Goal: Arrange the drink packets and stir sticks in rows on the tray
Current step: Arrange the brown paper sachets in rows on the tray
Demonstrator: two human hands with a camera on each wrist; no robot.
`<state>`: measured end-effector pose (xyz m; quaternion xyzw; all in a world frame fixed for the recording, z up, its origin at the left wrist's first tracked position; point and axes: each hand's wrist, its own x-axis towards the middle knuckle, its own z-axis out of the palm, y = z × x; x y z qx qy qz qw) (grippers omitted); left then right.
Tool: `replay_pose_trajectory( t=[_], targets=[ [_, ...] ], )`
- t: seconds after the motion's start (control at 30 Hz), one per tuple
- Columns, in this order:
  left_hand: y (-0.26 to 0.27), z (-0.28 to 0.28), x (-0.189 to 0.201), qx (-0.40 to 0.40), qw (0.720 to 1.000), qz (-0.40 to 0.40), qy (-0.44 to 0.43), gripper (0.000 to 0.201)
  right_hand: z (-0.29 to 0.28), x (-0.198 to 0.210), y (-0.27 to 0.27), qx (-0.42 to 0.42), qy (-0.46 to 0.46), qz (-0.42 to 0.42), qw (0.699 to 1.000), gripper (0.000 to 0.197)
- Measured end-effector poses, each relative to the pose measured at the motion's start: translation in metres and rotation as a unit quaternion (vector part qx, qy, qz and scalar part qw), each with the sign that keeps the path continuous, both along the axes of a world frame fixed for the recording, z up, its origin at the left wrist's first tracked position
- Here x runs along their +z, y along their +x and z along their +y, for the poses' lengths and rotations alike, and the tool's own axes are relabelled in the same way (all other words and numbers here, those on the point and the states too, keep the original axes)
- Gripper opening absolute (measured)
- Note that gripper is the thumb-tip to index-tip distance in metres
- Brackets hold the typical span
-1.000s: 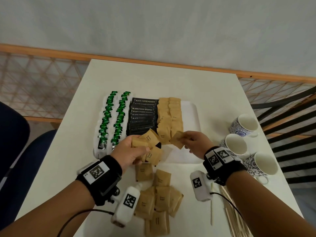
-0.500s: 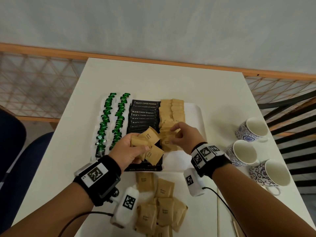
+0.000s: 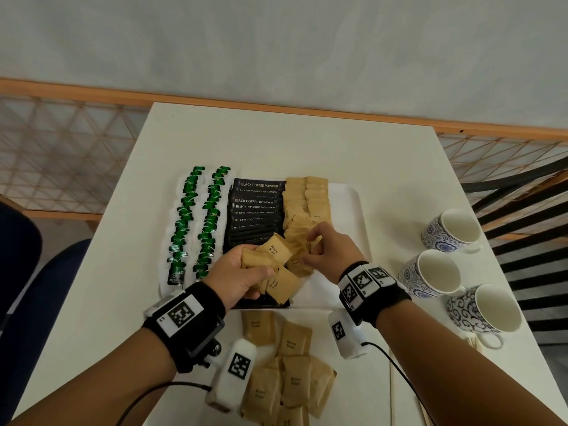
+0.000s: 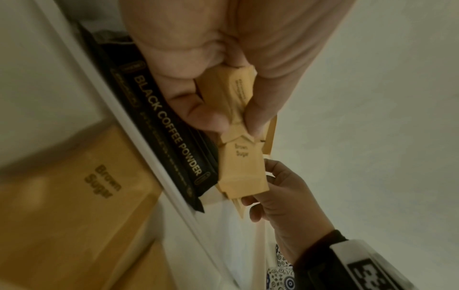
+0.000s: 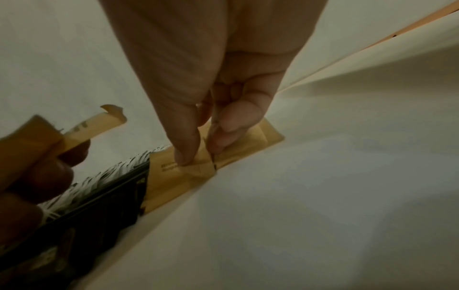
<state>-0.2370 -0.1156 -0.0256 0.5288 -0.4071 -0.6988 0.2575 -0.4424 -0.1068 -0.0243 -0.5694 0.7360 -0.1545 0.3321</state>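
A white tray [image 3: 353, 207] holds two rows of green tea packets [image 3: 212, 222], a row of black coffee packets [image 3: 255, 207] and two rows of brown sugar packets [image 3: 307, 198]. My left hand [image 3: 258, 261] hovers over the tray's near end and grips several brown sugar packets [image 4: 238, 92], fanned out. My right hand [image 3: 310, 249] is down at the near end of the sugar rows, thumb and forefinger pinching one brown sugar packet [image 5: 198, 170] that lies on the tray. Stir sticks [image 3: 392, 395] lie on the table by my right forearm.
Several loose brown sugar packets [image 3: 289, 373] lie heaped on the table in front of the tray. Three patterned cups [image 3: 433, 275] stand along the right edge. A wooden railing [image 3: 276, 107] runs behind the table, a dark chair [image 3: 522, 192] stands at right.
My right hand carried a sugar packet leftward from beside the rows and lowered it onto the near end of the sugar row. The left hand barely moved.
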Motion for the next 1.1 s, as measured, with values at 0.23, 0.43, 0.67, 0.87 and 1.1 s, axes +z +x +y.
replay_pose_trajectory(
  t=[0.23,0.43,0.67,0.87,1.1],
  targets=[
    [-0.008,0.002,-0.001,-0.013,1.0,0.0,-0.005,0.03,0.008,0.008,0.005,-0.067,-0.028,-0.173,0.982,0.016],
    [-0.017,0.008,0.0,-0.037,0.999,0.0,-0.01,0.029,0.014,0.014,0.001,-0.099,0.021,-0.306,0.947,0.008],
    [-0.008,0.005,0.001,-0.007,1.0,0.013,0.01,0.023,0.015,0.011,-0.037,-0.117,-0.003,-0.225,0.967,0.021],
    [-0.004,0.002,0.001,0.013,1.0,0.024,0.01,0.023,0.007,-0.007,-0.037,-0.109,0.009,-0.146,0.983,0.019],
    [-0.006,0.0,-0.002,0.022,0.999,0.033,0.022,0.023,0.007,-0.012,-0.035,-0.124,-0.018,-0.092,0.988,0.014]
  ],
)
